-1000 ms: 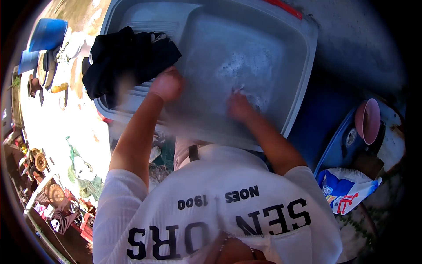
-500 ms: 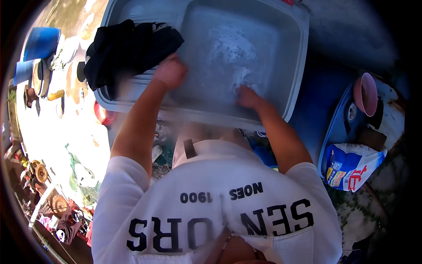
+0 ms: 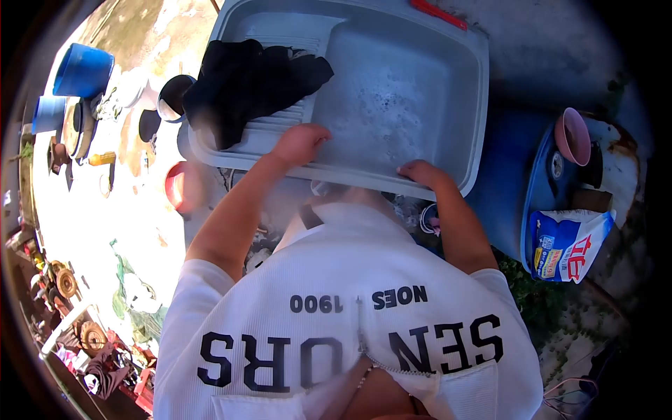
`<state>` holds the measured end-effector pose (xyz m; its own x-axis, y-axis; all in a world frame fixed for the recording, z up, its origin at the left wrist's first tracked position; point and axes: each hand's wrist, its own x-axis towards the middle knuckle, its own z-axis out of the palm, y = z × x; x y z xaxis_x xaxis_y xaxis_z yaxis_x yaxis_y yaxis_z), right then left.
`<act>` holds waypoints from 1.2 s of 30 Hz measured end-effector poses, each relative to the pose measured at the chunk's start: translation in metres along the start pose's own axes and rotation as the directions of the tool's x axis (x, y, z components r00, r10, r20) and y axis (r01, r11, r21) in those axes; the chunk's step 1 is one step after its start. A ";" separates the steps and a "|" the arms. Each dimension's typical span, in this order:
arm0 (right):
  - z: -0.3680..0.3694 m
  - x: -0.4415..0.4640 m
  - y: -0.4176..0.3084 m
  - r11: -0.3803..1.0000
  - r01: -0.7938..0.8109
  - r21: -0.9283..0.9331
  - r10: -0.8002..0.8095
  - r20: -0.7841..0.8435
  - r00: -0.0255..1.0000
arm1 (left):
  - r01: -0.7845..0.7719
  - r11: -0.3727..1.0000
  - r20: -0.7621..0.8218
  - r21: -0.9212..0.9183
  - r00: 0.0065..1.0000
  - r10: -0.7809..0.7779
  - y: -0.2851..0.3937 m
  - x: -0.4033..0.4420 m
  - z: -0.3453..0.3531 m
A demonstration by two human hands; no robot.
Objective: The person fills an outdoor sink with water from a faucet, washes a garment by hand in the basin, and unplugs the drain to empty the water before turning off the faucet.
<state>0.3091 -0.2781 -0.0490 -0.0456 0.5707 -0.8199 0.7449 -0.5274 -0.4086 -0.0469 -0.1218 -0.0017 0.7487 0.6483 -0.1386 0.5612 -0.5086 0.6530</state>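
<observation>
A grey wash basin (image 3: 465, 98) with a ribbed washboard side lies in front of me, with shallow water and patches of foam in its deep part. Black cloth (image 3: 245, 84), perhaps a garment, lies bunched on the ribbed side. My left hand (image 3: 301, 143) is over the near end of the ribs, its fingers curled, with nothing visible in them; the cloth lies just beyond it. At the near rim, my right hand (image 3: 423, 173) bends over the basin's edge, thumb toward the inside; its other fingers are partly hidden.
A red object (image 3: 439, 14) sits on the basin's far rim. To the right, a blue barrel (image 3: 500, 175) stands beside a pink bowl (image 3: 574, 136) and a blue-and-white detergent bag (image 3: 570, 245). Buckets, including a blue bucket (image 3: 84, 70), and a red container (image 3: 182, 187) stand on the left.
My right hand has come out of the foamy water to the near rim. My left hand has shifted right. Basin and cloth appear farther right, as the view has also moved.
</observation>
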 end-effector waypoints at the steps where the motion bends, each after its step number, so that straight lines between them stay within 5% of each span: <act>1: 0.004 -0.001 -0.014 0.997 0.028 0.070 -0.028 -0.009 1.000 | -0.007 1.000 0.011 0.001 1.000 0.007 -0.001 0.001 0.000; 7: 0.022 0.006 -0.014 0.991 0.056 0.120 -0.044 -0.102 0.994 | 0.004 0.997 0.106 0.073 0.994 -0.011 -0.002 0.010 0.009; 14: 0.026 0.020 0.005 0.992 0.122 0.025 -0.111 -0.267 0.957 | -0.145 0.984 0.082 0.104 0.987 0.137 -0.008 0.031 0.021; 17: -0.023 -0.002 -0.037 0.967 -0.074 -0.245 0.027 -0.189 0.982 | -0.263 0.939 0.037 0.222 0.964 0.262 -0.010 0.047 0.006; 20: -0.028 0.069 0.035 0.937 -0.341 -0.073 0.267 -0.478 0.837 | -0.319 0.891 -0.066 0.324 0.932 0.358 -0.008 0.076 -0.023; 22: -0.051 0.116 0.077 0.743 -0.225 -0.630 -0.004 -0.340 0.940 | -0.359 0.840 -0.132 0.406 0.886 0.443 -0.006 0.095 -0.033; 24: -0.070 0.174 0.080 0.876 -0.351 -0.330 0.100 -0.587 0.803 | -0.359 0.816 -0.068 0.453 0.899 0.433 -0.017 0.110 -0.031; 26: -0.092 0.220 0.047 0.960 -0.201 0.194 0.276 -0.771 0.573 | -0.361 0.790 0.019 0.495 0.914 0.406 -0.025 0.124 -0.029; 28: -0.095 0.260 -0.005 0.994 0.070 0.082 0.040 -0.880 0.473 | -0.363 0.768 0.125 0.527 0.928 0.352 -0.028 0.129 -0.026; 29: -0.106 0.246 -0.052 0.993 0.100 0.067 -0.007 -0.794 0.608 | -0.364 0.752 0.144 0.550 0.928 0.344 -0.032 0.131 -0.023; 31: -0.076 0.262 -0.090 0.911 0.413 0.005 -0.271 -0.748 0.606 | -0.370 0.717 0.180 0.591 0.927 0.330 -0.038 0.130 -0.018; 33: -0.037 0.254 -0.106 0.815 0.485 -0.318 -0.578 -0.503 0.642 | -0.376 0.685 0.275 0.624 0.926 0.258 -0.038 0.131 -0.018; 35: 0.009 0.238 -0.096 0.888 0.439 -0.135 -0.459 -0.272 0.846 | -0.377 0.676 0.277 0.633 0.926 0.256 -0.038 0.131 -0.014; 36: 0.015 0.220 -0.084 0.880 0.432 -0.199 -0.459 -0.118 0.880 | -0.374 0.681 0.236 0.630 0.927 0.291 -0.041 0.131 -0.010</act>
<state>0.2260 -0.1177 -0.2011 -0.3036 0.8190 -0.4869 0.7682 -0.0919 -0.6336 0.0243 -0.0106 -0.0397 0.9407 0.3194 -0.1146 0.3244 -0.9455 0.0273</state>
